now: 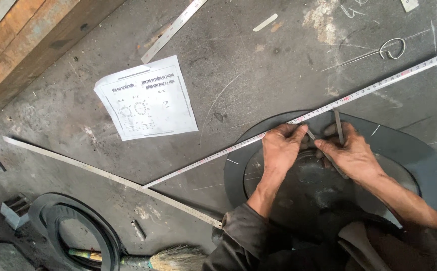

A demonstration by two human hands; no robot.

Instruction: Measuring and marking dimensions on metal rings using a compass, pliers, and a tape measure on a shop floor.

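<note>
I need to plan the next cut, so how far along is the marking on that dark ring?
Done: short chalk ticks already show on the dark ring. In hand: left hand pins the measuring tape while right hand works a metal divider at the rim. Left: most of the rim looks unmarked.

black ring partly hidden under both forearms, broom handle cut off at bottom edge, paper sheet print too small

Dark grey rubber ring, white tape measure with red marks.
</note>
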